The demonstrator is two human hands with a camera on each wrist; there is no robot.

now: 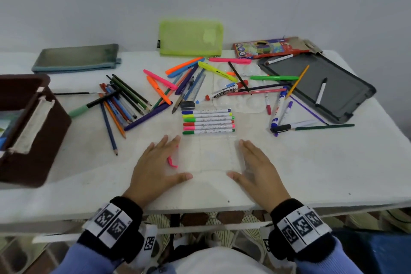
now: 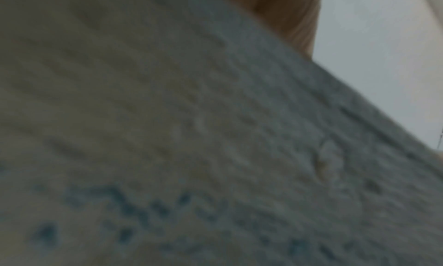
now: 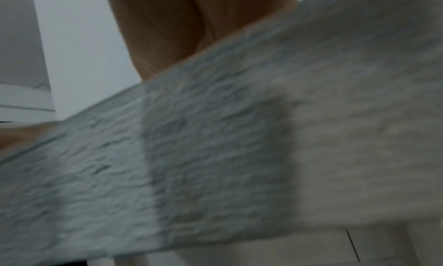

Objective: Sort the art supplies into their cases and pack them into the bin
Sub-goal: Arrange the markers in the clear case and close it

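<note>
Very little of the sorting looked done. The table (image 1: pixel 289 173) was covered in loose supplies from edge to edge. The brown bin (image 1: pixel 33 131) stood at the far left; little of its inside could be seen, and none of the cases had been packed into it. The dark board (image 1: pixel 333 89) lay at the right with a white marker on it. The green mesh pouch (image 1: pixel 191 38) and the grey pouch (image 1: pixel 75 58) were left flat at the back, and no supplies could be seen inside them. The pencil box (image 1: pixel 266 48) lay behind the board with its flap open. A paint palette (image 1: pixel 240 100) was half buried under markers. The coloured pencils (image 1: pixel 120 104) were heaped loose beside the bin, and the highlighters (image 1: pixel 178 75) were scattered mid-table.

One job had been started: a clear case (image 1: pixel 209 153) was laid flat just in front of the person, and a row of felt pens (image 1: pixel 208 121) was lined up at its far end, apparently slotted in; the rest of the case looked empty. A small pink clip (image 1: pixel 172 161) was seen at its left edge.

The left hand (image 1: pixel 155 167) was spread flat, fingers straight, pressed at the case's left side, nothing gripped. The right hand (image 1: pixel 255 169) was likewise laid flat and straight on the right side, holding nothing. Both wrist views were filled by blurred tabletop, so nothing more could be told from them.
</note>
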